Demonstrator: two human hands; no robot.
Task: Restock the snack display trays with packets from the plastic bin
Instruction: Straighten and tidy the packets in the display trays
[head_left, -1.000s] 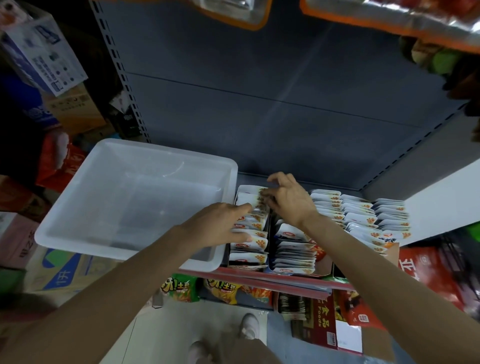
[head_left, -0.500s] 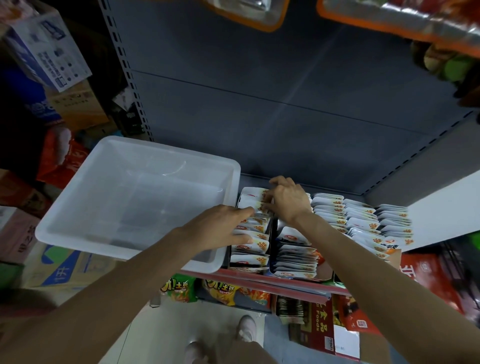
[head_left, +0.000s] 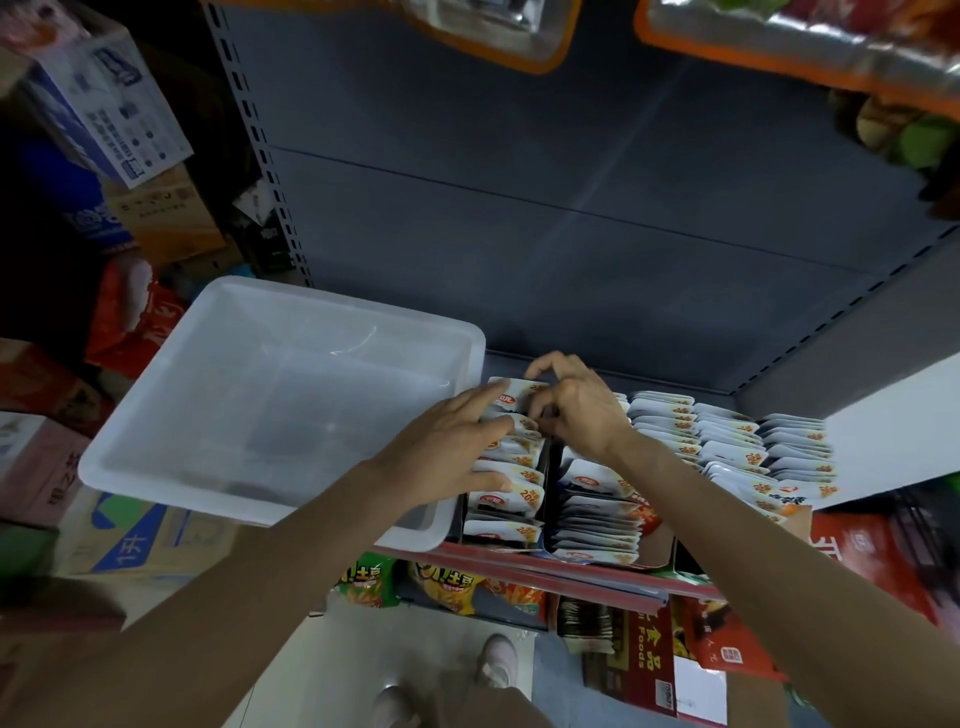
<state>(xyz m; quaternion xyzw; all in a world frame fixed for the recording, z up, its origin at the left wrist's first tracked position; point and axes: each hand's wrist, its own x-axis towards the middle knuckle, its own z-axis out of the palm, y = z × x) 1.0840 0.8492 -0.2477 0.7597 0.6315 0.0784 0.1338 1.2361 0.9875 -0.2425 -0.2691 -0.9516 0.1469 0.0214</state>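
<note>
Fingers of left hand (head_left: 452, 452) lie flat on packets (head_left: 511, 467); right hand (head_left: 576, 410) pinches the rear one.

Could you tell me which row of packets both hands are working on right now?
The leftmost row, directly beside the plastic bin; the rows to its right go untouched.

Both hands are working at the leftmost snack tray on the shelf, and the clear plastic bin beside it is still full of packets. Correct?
Not quite. The head view shows the plastic bin holding no packets. The rest stands: left hand and right hand are at the leftmost tray.
</note>
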